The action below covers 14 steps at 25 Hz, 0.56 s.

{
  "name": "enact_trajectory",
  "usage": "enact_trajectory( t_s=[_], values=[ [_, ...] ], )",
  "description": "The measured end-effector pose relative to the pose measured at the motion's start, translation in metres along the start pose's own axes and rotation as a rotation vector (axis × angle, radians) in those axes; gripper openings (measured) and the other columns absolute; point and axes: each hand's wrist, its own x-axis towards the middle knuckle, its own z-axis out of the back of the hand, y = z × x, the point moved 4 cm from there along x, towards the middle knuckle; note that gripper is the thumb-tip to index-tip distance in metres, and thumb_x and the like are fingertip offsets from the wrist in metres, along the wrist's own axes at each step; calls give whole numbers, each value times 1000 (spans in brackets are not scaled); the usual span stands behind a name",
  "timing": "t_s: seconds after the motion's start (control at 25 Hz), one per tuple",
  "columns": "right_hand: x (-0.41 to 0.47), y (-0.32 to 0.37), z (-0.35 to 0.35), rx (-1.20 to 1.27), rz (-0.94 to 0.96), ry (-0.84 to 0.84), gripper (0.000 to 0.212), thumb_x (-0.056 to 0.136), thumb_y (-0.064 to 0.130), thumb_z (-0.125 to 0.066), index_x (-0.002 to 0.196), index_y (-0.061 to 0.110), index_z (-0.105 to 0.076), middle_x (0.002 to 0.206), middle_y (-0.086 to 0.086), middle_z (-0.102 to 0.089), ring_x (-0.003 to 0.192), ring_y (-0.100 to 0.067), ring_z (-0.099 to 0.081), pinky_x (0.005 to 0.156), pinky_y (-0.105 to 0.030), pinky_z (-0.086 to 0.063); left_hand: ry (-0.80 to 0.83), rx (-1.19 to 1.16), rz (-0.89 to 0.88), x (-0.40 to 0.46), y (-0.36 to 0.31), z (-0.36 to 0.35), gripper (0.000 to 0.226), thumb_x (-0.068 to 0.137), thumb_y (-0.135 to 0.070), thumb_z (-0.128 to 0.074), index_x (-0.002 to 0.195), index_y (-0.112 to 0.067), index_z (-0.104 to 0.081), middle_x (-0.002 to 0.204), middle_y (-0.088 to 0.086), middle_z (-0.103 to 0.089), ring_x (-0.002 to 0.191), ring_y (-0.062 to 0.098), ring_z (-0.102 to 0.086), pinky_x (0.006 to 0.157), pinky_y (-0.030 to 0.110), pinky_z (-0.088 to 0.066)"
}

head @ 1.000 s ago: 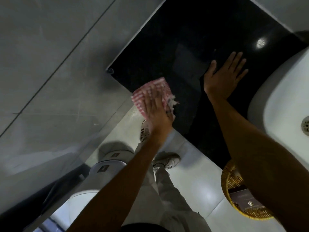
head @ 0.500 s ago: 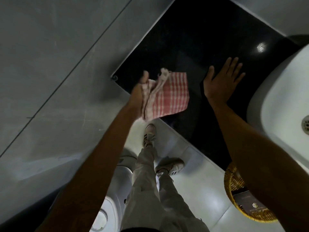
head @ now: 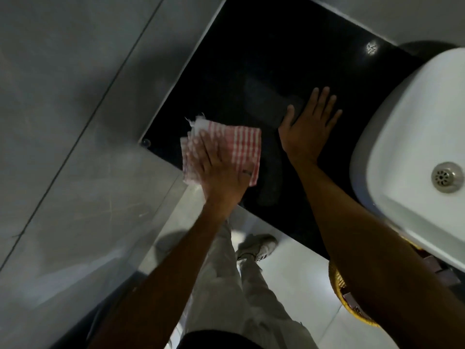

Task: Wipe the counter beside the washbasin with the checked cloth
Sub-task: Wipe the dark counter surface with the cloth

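Standing at the counter edge, the person's legs in light trousers (head: 226,293) and one pale shoe (head: 259,245) show lowest in the view, over a light tiled floor (head: 297,285). A yellow woven basket (head: 338,283) sits on that floor under the right forearm, which hides most of it.

Both forearms reach up and away from the camera. The left forearm crosses the trousers and the counter's near edge. The right forearm covers part of the washbasin's near rim.

The left hand (head: 221,172) lies palm down on the cloth (head: 241,144), fingers spread flat across its left half; it presses the cloth rather than closing around it. The red-and-white checked cloth is folded and lies at the near left corner of the black counter (head: 289,46), its lower left part overhanging the edge. A frayed white corner sticks out at the cloth's far left. The cloth's right half lies uncovered beyond the thumb.

The right hand (head: 307,129) rests flat on the counter, fingers extended and apart, holding nothing. It lies just right of the cloth, apart from it, between cloth and washbasin (head: 402,137).

The white washbasin stands at the counter's right, its metal drain (head: 446,176) visible. Grey wall tiles (head: 75,122) border the counter on the left.
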Motion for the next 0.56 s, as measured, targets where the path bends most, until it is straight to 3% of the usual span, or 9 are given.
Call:
enact_trajectory(
  t_s=[0.12, 0.28, 0.44, 0.56],
  values=[
    [1, 0, 1, 17, -5, 4, 78, 100, 54, -33, 164, 11, -28, 174, -13, -23, 163, -34, -17, 132, -58, -8, -13, -4, -145, -49, -8, -17, 116, 86, -90, -34, 162, -3, -25, 170, 31, -13, 158, 50, -9, 127, 66, -9],
    [3, -3, 1, 84, -6, 22, 75, 101, 54, -32, 163, 12, -32, 174, -11, -25, 163, -32, -17, 133, -55, -5, -14, 25, -236, -33, -9, -11, 112, 85, -89, -36, 163, -10, -27, 171, 28, -16, 159, 49, -12, 127, 65, -12],
    [8, -15, 7, 447, -90, 35, 60, 106, 44, -31, 153, 13, -51, 170, -10, -36, 163, -27, -21, 134, -49, -2, 18, 18, -341, 37, -45, 1, 112, 84, -85, -41, 165, -11, -16, 171, 28, -10, 159, 49, -7, 128, 66, -6],
    [12, -18, 11, 760, -229, 106, 52, 107, 34, -37, 149, 9, -55, 168, -13, -39, 163, -27, -18, 132, -42, 4, 13, -7, -448, 104, -89, 17, 115, 81, -86, -40, 165, -10, -18, 170, 31, -12, 158, 52, -9, 126, 70, -7]
  ],
)
